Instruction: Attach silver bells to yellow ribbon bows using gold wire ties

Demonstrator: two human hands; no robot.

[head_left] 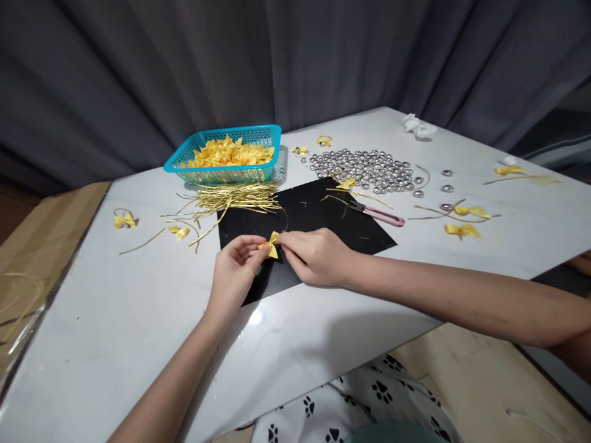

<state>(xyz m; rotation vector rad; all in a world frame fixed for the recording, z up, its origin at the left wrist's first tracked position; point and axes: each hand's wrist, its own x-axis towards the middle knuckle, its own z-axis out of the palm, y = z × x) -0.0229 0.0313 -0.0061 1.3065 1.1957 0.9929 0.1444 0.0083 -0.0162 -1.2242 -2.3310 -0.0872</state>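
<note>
Between my two hands is a small yellow ribbon bow (274, 247), held just above a black sheet (314, 215). My left hand (239, 261) pinches the bow's left side between thumb and fingertips. At the bow's right side, my right hand (318, 255) has its fingers closed. A thin gold wire (287, 218) curves up from the right fingertips; whether they also grip the ribbon is hidden. Pink-handled scissors or snips (378, 215) lie on the sheet's right edge. Behind my hands sits a pile of gold wire pieces (237, 197).
A turquoise basket (221, 166) of yellow bows stands at the back. Many silver beads (364, 169) are heaped right of it. Loose bows (463, 231) with wires lie on the right, others (124, 219) on the left. White crumpled tissue (418, 127) sits far right on the white table (138, 332).
</note>
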